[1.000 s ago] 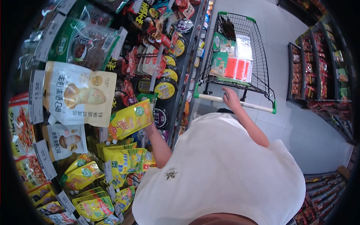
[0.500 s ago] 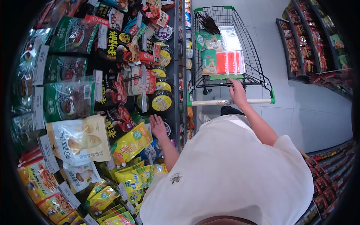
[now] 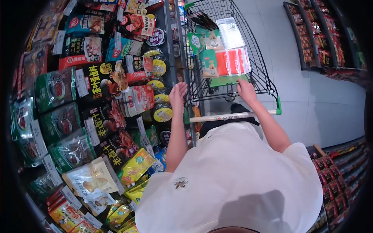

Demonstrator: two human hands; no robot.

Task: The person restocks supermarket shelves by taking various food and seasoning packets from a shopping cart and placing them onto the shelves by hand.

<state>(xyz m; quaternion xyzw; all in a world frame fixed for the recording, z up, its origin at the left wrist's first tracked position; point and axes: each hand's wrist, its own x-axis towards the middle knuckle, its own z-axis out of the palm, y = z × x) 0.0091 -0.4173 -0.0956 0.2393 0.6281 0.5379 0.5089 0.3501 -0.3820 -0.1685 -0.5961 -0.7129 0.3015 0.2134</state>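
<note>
My left hand [image 3: 178, 93] is raised beside the shelf's front edge, its fingers outstretched and holding nothing. Just to its left lie round tubs with yellow lids [image 3: 162, 113]. My right hand [image 3: 246, 91] hovers past the handle [image 3: 223, 117] of the shopping cart [image 3: 274, 93], near the basket's near end. Its fingers are loosely bent, and I see nothing in them. Inside the cart are red packs [image 3: 229, 63], green-and-beige bags [image 3: 210, 64], white packs [image 3: 230, 33] and a dark bundle [image 3: 203, 19].
Along the left, a sloped shelf holds black pouches [image 3: 103, 79], green-edged bags [image 3: 58, 87], yellow pouches [image 3: 135, 166] and a cream pouch [image 3: 91, 176]. Price tags [image 3: 91, 132] line its rows. Another rack [image 3: 311, 37] stands across the tiled floor [image 3: 289, 93], and red packs [image 3: 332, 180] fill shelves at lower right.
My left hand has lifted away from the shelf goods, moving up and right towards the cart. My right hand stays near the basket, its fingers more bent. The shelf goods have shifted downward in view.
</note>
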